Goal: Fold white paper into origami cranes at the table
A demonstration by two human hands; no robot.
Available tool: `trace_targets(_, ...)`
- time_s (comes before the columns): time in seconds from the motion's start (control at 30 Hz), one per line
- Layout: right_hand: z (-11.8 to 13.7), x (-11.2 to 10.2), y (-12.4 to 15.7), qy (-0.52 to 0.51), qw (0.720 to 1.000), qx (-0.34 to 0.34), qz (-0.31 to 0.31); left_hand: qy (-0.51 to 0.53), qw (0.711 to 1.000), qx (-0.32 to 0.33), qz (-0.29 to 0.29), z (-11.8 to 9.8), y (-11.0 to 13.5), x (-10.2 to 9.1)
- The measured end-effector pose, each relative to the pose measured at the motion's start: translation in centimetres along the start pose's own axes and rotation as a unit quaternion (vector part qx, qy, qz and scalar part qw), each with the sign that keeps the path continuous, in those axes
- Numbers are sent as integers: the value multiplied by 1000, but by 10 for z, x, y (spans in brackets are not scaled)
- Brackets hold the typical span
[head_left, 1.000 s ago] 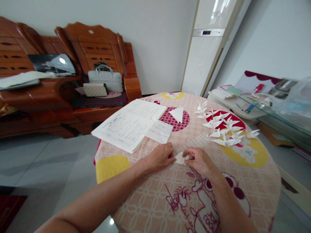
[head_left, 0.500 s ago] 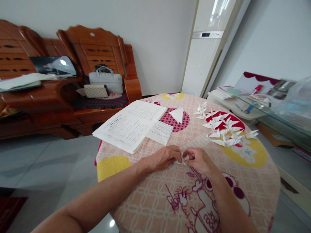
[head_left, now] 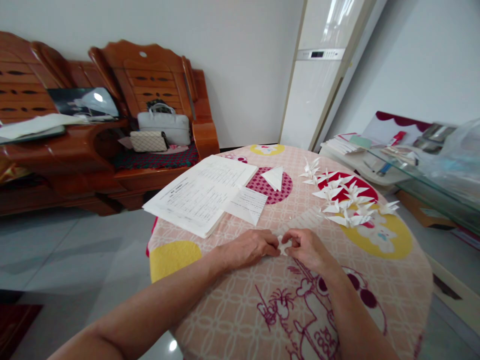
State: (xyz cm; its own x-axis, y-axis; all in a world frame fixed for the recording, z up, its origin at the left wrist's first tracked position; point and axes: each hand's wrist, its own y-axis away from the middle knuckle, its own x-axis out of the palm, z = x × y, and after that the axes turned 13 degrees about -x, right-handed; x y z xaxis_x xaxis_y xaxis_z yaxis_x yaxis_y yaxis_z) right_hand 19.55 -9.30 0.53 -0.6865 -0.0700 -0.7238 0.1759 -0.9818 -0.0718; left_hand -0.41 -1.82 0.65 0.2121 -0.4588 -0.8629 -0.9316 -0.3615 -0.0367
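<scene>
A small folded paper (head_left: 284, 246) lies between the left hand (head_left: 258, 243) and right hand (head_left: 305, 247), both narrow, fingertips holding opposite sides; a fold seems under way, calling for aligned edges and a firm crease. Paper cranes (head_left: 351, 218) and an open book (head_left: 198, 195) share the cloth-covered surface (head_left: 225, 310), wooden seats (head_left: 150, 75) beyond.

the left hand (head_left: 258, 245) and the right hand (head_left: 305, 246) both touched a small white paper (head_left: 284, 246) on the round table (head_left: 225, 305). an open book (head_left: 198, 195) lay beyond the left hand, and a bunch of white paper birds (head_left: 332, 190) sat farther off to the right.
</scene>
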Motion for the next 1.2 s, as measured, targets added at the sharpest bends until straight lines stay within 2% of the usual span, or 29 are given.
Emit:
trace_targets(0.23, 10, 2, -1, 55, 998, 19, 1, -30, 1000, -1, -4, 0, 0, 1)
trace_targets(0.5, 8, 0, -1, 41, 999, 26, 12, -29, 999, 16, -11, 0, 0, 0)
trace_targets(0.7, 4, -2, 2, 1, 1000, 4, 14, -23, 1000, 13, -11, -1, 1, 0)
trace_targets(0.93, 8, 2, 0, 40, 999, 19, -3, -46, 999, 14, 7, -2, 4, -7)
trace_targets(1.2, 4, 2, 0, 21, 1000, 23, 4, 13, 1000, 14, 19, 7, 8, -15)
